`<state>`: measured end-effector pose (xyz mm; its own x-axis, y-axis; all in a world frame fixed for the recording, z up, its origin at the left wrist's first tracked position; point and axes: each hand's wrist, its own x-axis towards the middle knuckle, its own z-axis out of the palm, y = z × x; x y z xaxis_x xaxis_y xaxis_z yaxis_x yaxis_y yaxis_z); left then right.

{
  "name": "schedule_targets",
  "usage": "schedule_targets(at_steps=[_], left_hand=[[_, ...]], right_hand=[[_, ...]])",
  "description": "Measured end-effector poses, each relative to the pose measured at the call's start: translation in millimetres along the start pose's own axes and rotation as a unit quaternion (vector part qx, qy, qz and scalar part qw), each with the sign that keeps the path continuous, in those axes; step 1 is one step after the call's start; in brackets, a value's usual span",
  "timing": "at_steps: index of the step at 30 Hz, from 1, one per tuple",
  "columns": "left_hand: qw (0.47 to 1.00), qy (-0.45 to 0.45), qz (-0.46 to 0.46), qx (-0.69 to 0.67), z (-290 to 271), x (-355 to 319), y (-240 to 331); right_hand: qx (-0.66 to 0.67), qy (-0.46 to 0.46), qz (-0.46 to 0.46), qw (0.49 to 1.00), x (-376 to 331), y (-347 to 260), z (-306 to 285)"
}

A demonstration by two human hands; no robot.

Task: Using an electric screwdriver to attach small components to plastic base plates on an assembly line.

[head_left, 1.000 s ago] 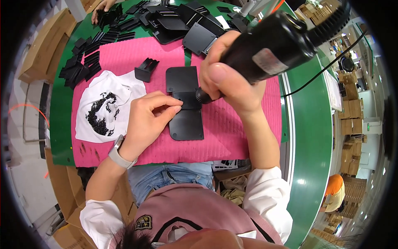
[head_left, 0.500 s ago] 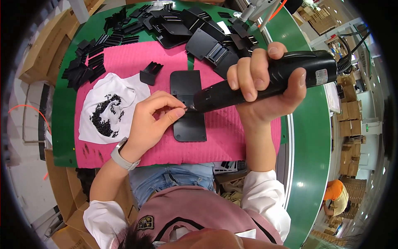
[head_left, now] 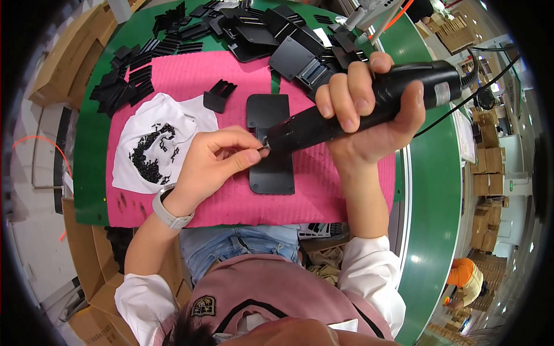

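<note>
My right hand (head_left: 372,144) is wrapped around a black electric screwdriver (head_left: 314,127), which slants down to the left over the pink mat. My left hand (head_left: 213,158) is closed in a pinch right at the driver's tip, with a small dark screw (head_left: 262,148) between thumb and forefinger. Under the tip lies a flat black plastic plate (head_left: 271,177) with a narrower middle, partly covered by the driver and my fingers. Left of my left hand, many small black screws (head_left: 145,164) are heaped on a white cloth (head_left: 124,173). A small black slotted bracket (head_left: 216,99) sits beyond that hand.
Black plastic parts (head_left: 254,32) are piled along the far side of the green table (head_left: 92,190). The pink mat (head_left: 231,210) covers its middle. The driver's cord (head_left: 447,118) hangs at the right. Cardboard boxes (head_left: 69,57) stand at the left, and another person (head_left: 467,282) is far off right.
The screwdriver tip has moved left, to my left fingertips, and its bit now shows. My left hand keeps its pinch over the plate. The whole view has shifted slightly.
</note>
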<state>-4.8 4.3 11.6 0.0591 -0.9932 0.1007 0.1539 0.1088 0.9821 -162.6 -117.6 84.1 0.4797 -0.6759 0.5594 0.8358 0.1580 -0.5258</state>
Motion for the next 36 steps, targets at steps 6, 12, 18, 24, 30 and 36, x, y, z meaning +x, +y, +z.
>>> schedule_targets(at_steps=[6, 12, 18, 24, 30, 36], left_hand=[[0.983, 0.099, 0.019, 0.151, 4.8, 2.8, -5.4], [0.983, 0.020, -0.140, 0.117, 0.7, 7.5, -7.7], [0.982, 0.015, -0.178, 0.057, 5.1, 13.1, -10.0], [0.979, 0.012, -0.188, 0.073, 4.7, 14.3, -15.6], [0.978, 0.029, -0.179, 0.102, 4.8, 15.4, -15.0], [0.979, 0.033, -0.172, 0.104, 6.4, 15.2, -16.7]], right_hand=[[-0.234, -0.066, 0.040, 0.969, 7.1, 2.3, 1.3], [-0.281, -0.068, 0.085, 0.953, 6.1, 8.5, 8.7], [-0.293, -0.111, 0.089, 0.946, 6.2, 20.6, 15.1], [-0.282, -0.099, 0.096, 0.949, 6.7, 26.5, 19.4], [-0.266, -0.115, 0.103, 0.952, 8.6, 30.5, 14.2], [-0.290, -0.114, 0.098, 0.945, 2.5, 28.9, 17.4]])
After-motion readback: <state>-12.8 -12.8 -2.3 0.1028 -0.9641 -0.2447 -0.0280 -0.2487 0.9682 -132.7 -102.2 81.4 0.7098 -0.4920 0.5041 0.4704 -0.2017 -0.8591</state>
